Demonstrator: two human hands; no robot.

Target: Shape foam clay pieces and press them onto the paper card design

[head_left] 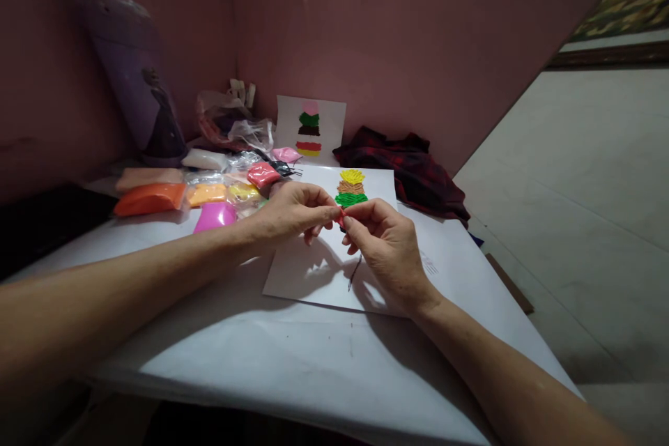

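Note:
Between the fingertips of both hands is a small piece of red modelling clay (pixel 341 217). My left hand (pixel 303 209) pinches it from the left with thumb and forefinger, and my right hand (pixel 389 244) pinches it from the right. Both hands hover over a white sheet of paper (pixel 308 286) lying on the table. Yellow, brown and green textured clay bands (pixel 352 187) are stacked on the sheet just beyond my fingers. A dark pencil-like line shows below the hands, and part of the sheet is hidden by them.
Clay packets in several colours, among them an orange one (pixel 150 199) and a magenta one (pixel 214 217), lie at left. A card with coloured bands (pixel 285 122) leans on the wall. Dark red plaid cloth (pixel 402 167) sits behind right; a purple container (pixel 130 70) stands back left.

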